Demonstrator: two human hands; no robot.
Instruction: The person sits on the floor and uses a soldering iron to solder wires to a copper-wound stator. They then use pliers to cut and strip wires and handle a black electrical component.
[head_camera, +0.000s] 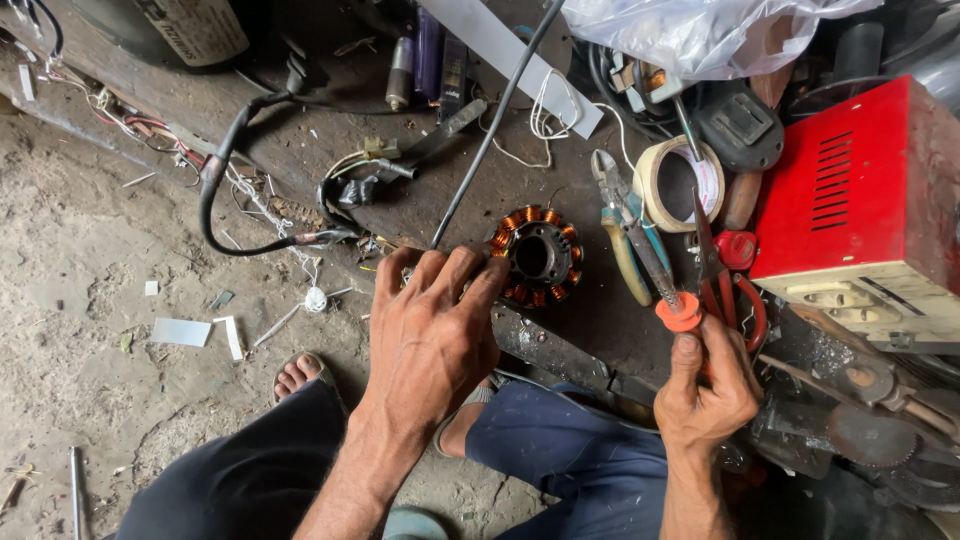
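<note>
A round stator (540, 256) with copper-wound coils lies on the dark wooden board (300, 120). My left hand (432, 330) rests palm down beside it, fingertips touching its left rim. My right hand (706, 390) grips a tool with an orange-red collar (682, 312) and a thin metal tip pointing up and left toward the stator; the handle is hidden in my fist.
Blue-handled pliers (618, 215), red-handled scissors (728, 285) and a tape roll (680, 182) lie right of the stator. A red metal box (850, 190) stands far right. Black cable (215, 195), loose wires and a plastic bag (700, 35) crowd the board. My sandalled foot (298, 375) rests on the dirt floor.
</note>
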